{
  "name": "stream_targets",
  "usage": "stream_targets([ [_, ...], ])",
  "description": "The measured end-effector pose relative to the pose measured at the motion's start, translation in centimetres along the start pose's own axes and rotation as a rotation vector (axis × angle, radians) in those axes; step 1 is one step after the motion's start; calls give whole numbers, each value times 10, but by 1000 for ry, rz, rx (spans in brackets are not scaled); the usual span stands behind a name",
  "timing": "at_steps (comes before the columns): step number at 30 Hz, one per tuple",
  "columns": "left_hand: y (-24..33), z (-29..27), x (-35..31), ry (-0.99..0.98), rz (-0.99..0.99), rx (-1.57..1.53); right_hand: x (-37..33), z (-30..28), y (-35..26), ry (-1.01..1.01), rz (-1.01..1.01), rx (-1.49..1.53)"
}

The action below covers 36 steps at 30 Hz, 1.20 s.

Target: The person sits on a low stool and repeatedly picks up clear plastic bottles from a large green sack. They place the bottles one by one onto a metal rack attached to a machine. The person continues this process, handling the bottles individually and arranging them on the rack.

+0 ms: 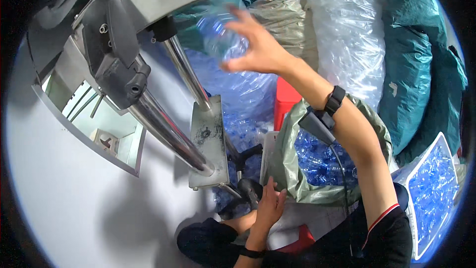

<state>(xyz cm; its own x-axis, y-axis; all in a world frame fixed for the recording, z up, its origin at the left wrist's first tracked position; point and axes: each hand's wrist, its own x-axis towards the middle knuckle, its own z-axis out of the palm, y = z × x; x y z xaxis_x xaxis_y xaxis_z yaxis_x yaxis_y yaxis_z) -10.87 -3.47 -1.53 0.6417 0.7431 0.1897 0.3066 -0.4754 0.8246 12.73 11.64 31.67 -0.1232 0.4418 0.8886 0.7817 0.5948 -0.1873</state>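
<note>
My right hand [258, 44] reaches up towards the metal machine, its thumb and fingers curved round a clear, blue-tinted plastic bottle [214, 33]. Both the bottle and the fingertips are smeared by motion. Low in front of me, my left hand [270, 204] is raised with its fingers loosely stretched and nothing in it. It is nearest to the lower front of a green sack [291, 181]. Blue-tinted clear plastic pieces [322, 161] fill the sack, which stands wide open below my right forearm.
The machine has steel posts [166, 131] on a metal plate [206, 136] at left, beside a white surface [59, 178]. A red container [286, 100] is behind the sack. A white crate [412, 218] of blue plastic pieces stands right. Full green bags [406, 79] and a clear bag [347, 30] lie beyond.
</note>
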Motion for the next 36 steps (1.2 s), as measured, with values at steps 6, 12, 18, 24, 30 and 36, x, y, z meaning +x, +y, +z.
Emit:
stream_targets([
  [6, -8, 11, -4, -27, 12, -30, 4, -1, -13, 743, 120, 736],
  [12, -2, 15, -10, -84, -25, -48, 23, 0, 42, 800, 290, 57],
  [18, 3, 19, -10, -92, -38, -88, 23, 46, 7, 594, 168, -126],
  [24, 4, 11, -10, -93, -31, -30, -29, 56, -60, -521, -140, 828],
  [30, 6, 14, 5, -59, 4, -14, -212, -32, 3, -960, 131, 74],
  [36, 19, 70, 66, -193, 300, 188, -384, -150, 61, -1098, 659, -180],
])
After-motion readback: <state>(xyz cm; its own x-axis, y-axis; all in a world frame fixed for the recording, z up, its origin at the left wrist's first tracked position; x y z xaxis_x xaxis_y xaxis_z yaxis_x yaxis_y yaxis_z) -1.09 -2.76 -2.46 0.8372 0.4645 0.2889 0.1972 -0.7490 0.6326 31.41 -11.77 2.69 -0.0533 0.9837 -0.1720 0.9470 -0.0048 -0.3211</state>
